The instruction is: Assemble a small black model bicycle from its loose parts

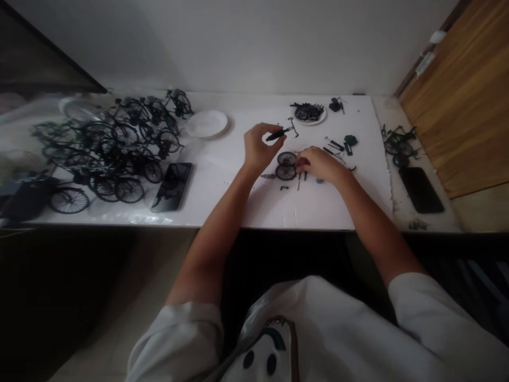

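Between the thumb and fingers of my left hand is a small black part, raised over the white board. A thin handlebar-like piece shows just beyond its tip. My right hand is low over the board with its fingertips pinched beside two small spoked wheels; what the fingertips hold, if anything, is too small to make out. Small rods lie below those fingers, and a short dark piece lies below the wheels.
Many model bicycles crowd the left, beside a phone and a white plate. Dark parts fill another plate at the back. Green pieces lie right; a second phone is beyond the board.
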Demonstrator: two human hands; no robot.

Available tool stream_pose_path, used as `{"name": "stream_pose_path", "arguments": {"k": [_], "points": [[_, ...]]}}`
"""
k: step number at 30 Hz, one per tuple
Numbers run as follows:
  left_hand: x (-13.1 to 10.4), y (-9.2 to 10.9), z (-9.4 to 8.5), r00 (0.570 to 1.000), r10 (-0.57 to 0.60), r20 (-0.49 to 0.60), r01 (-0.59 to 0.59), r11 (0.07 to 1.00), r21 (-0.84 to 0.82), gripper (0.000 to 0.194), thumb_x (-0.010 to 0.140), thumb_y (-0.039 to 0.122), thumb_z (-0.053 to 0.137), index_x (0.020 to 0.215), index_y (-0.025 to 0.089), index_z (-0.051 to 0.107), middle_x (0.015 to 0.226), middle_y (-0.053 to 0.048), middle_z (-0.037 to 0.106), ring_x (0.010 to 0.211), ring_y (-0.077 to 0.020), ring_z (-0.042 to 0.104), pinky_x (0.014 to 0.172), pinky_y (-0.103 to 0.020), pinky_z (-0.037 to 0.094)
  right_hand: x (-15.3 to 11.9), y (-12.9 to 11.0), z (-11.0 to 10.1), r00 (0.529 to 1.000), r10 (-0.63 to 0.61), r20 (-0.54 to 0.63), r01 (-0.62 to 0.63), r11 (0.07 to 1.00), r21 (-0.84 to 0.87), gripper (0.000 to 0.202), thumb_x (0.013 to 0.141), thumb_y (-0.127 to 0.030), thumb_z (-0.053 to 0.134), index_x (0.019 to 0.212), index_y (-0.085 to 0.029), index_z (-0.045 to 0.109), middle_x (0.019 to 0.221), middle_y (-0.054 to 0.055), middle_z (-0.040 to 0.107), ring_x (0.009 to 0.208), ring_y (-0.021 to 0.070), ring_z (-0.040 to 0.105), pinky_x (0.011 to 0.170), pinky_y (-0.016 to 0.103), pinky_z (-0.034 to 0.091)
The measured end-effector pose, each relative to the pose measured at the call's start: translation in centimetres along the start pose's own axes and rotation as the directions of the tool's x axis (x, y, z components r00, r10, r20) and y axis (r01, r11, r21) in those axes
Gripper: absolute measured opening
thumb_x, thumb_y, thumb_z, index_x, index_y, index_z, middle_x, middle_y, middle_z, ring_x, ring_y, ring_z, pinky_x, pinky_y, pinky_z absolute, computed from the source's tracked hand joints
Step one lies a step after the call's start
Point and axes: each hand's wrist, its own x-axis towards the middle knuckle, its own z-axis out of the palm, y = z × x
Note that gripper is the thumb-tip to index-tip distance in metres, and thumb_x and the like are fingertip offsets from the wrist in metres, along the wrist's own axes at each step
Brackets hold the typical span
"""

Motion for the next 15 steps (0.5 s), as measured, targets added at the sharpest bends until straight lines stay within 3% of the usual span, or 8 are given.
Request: {"name": "stream_pose_path", "arguments": {"k": [15], "points": [[-0.08,-0.3,0.23,1.0,0.004,0.016,-0.004,0.999,0.033,0.018,0.091,0.024,0.081,0.109,0.022,0.078,0.109,-0.007,0.082,0.103,-0.0231,0.077,0.099,-0.039,0.061,-0.06,-0.21,0.26,0.996,0.074,-0.048,-0.077,0.995,-0.062,0.014,0.095,-0.026,0.085,0.104,-0.016,0.082,0.098,0.011,0.079,0.083,0.0238,0.071,0.08,0.038,0.054]]}}
